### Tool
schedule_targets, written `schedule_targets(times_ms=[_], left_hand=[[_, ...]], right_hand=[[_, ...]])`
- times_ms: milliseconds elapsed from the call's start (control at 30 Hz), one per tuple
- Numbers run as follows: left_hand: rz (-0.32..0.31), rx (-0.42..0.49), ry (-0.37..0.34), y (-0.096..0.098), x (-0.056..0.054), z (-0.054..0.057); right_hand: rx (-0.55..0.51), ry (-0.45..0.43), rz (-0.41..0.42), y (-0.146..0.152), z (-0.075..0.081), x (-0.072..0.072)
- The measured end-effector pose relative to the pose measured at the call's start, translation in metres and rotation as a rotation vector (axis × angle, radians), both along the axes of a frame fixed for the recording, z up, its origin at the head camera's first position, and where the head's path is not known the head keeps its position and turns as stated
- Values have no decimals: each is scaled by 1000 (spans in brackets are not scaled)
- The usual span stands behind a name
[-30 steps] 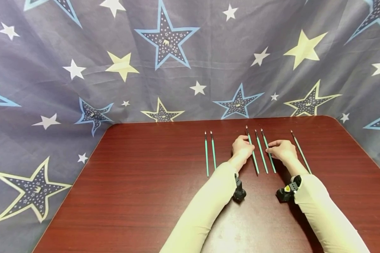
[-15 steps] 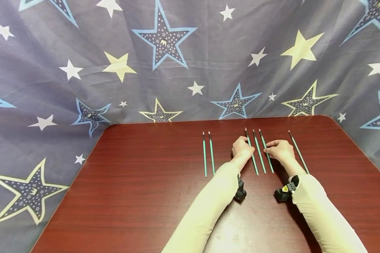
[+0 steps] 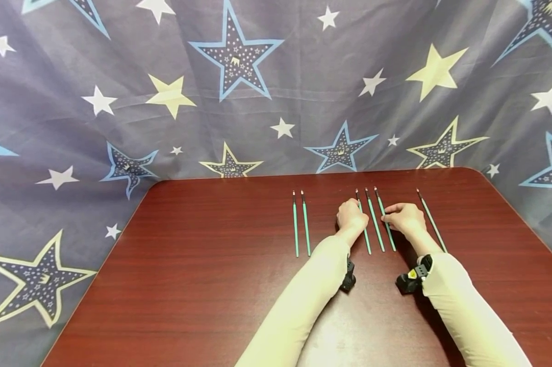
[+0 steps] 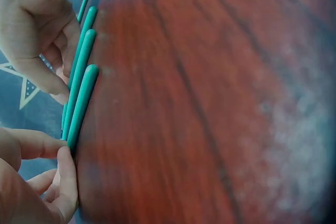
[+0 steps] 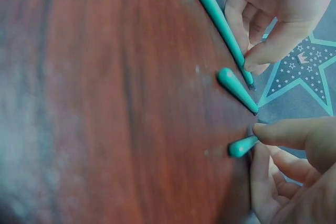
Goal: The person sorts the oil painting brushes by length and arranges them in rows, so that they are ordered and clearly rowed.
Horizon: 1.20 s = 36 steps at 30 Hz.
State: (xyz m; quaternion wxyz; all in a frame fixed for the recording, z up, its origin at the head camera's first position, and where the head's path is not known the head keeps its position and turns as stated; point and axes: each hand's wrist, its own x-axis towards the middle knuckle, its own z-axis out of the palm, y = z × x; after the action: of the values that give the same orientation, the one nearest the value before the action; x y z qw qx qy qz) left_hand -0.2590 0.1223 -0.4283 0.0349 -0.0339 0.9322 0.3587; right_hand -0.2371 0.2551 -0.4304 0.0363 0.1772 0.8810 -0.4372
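Three slim paintbrushes with teal handles, dark ferrules and pale tips lie side by side between the hands, tips away from the person. My left hand (image 3: 352, 216) pinches the leftmost paintbrush (image 3: 368, 243) of these between thumb and finger, seen too in the left wrist view, where its teal handle (image 4: 83, 103) slants up from the fingertips. The middle paintbrush (image 3: 375, 224) lies untouched. On the rightmost paintbrush (image 3: 390, 238) my right hand (image 3: 405, 218) has its thumb and forefinger; in the right wrist view they close round its handle (image 5: 241, 147). The three tips are roughly level.
To the left, two similar paintbrushes (image 3: 296, 229) lie parallel on the reddish-brown wooden table (image 3: 202, 285). Another paintbrush (image 3: 432, 219) rests at a slant right of the right hand. A grey star-patterned cloth (image 3: 267, 127) hangs behind the table's far edge.
The paintbrush in my left hand has slid toward the person, its tip coming down level with the neighbouring tips. My right hand stays at its paintbrush. The head view has shifted slightly.
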Motion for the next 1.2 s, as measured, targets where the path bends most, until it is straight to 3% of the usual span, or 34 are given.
schedule_targets(times_ms=[433, 867, 1200], left_hand=[[11, -30, -7, 3, -1, -4], [13, 44, -1, -1, 2, 0], [-56, 81, -24, -9, 3, 5]], right_hand=[[37, 8, 0, 0, 1, 1], [-17, 5, -1, 2, 2, 1], [71, 32, 25, 7, 10, 6]])
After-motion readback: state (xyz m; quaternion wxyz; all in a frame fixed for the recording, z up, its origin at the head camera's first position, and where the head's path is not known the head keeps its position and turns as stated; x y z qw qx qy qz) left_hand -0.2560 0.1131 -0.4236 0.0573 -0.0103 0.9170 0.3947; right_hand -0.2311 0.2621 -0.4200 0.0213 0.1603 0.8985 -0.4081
